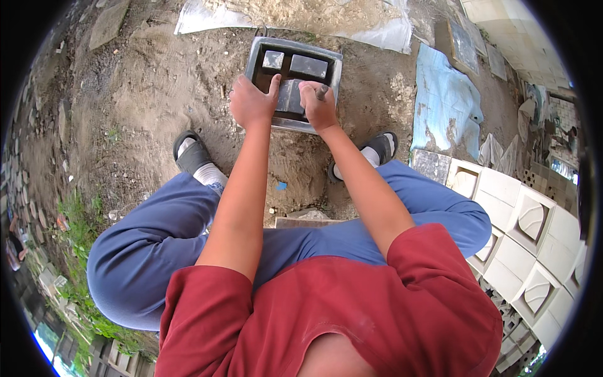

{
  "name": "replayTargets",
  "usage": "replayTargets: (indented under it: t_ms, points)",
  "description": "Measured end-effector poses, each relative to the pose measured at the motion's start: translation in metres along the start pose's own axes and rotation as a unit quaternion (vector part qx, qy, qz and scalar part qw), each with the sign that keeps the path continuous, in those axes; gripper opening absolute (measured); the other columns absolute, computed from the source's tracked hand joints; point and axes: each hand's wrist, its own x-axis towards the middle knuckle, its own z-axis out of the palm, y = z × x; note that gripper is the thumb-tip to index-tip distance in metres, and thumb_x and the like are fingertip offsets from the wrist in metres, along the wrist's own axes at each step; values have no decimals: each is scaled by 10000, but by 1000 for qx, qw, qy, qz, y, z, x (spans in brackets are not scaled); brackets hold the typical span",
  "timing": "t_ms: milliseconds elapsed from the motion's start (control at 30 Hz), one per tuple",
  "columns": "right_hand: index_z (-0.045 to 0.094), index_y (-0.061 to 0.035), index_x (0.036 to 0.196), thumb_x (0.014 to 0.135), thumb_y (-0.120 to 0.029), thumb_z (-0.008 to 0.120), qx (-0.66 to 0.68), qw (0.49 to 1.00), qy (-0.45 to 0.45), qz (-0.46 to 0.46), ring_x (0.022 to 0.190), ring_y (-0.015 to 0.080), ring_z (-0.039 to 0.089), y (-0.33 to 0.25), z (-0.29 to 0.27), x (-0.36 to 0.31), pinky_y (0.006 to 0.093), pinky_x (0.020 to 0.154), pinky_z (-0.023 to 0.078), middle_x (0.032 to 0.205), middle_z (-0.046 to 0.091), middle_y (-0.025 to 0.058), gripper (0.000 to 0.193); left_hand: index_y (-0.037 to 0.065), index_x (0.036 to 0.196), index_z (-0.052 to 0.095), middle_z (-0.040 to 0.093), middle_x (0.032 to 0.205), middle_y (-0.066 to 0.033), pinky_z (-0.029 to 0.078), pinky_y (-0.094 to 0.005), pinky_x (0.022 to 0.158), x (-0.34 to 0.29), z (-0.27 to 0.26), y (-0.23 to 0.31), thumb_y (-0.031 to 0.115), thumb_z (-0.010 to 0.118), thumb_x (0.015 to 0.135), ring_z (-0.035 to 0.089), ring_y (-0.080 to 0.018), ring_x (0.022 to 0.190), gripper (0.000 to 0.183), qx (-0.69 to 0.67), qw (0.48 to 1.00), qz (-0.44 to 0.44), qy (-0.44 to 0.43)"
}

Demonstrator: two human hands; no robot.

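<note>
A square metal mould point(337, 69) lies on the ground between my feet, with raised dark blocks inside it. One small block point(273, 60) has a pale, scuffed top; a wider block point(308, 66) sits beside it. My left hand point(252, 102) is closed over the mould's left rim, thumb up along the inner side, its other fingers mostly hidden. Over the near right part of the mould, my right hand point(318, 105) is closed round a tool handle point(321, 92) whose rounded end sticks out of the fist. A grey flat surface point(289, 95) shows between my hands; whether it belongs to the tool or the mould I cannot tell.
Beyond the mould, sandy material lies on a white sheet point(394, 39). A blue sheet point(443, 94) is spread at the right. Stacked pale patterned blocks point(534, 217) stand beside my right knee. My sandalled feet flank the mould, and weeds point(78, 232) grow at the left.
</note>
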Motion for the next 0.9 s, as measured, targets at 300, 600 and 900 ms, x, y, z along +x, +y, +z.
replayTargets:
  t_ms: [300, 600, 900]
  points:
    - [529, -69, 656, 1036, -185, 583, 16, 999, -23, 24, 560, 43, 405, 8, -10, 12, 289, 523, 304, 593, 463, -70, 400, 40, 1037, 624, 688, 1033, -180, 586, -517, 760, 6, 3, 5, 792, 688, 814, 717, -394, 958, 787, 3, 1000, 3, 4]
    - [564, -61, 678, 1037, -166, 565, -43, 997, -67, 8, 546, 83, 437, 19, -15, 25, 292, 533, 348, 592, 498, -37, 374, 34, 1060, 609, 675, 1038, -165, 576, -488, 788, 7, 4, 4, 781, 682, 824, 707, -375, 949, 787, 11, 1000, 7, -2]
    - [513, -64, 661, 1033, -129, 554, -18, 999, -47, -7, 564, 74, 404, -8, -4, 30, 294, 547, 329, 600, 457, -46, 381, 35, 1067, 609, 675, 1034, -166, 576, -491, 777, 9, 3, -4, 779, 676, 829, 707, -375, 953, 784, 25, 1000, -5, -11]
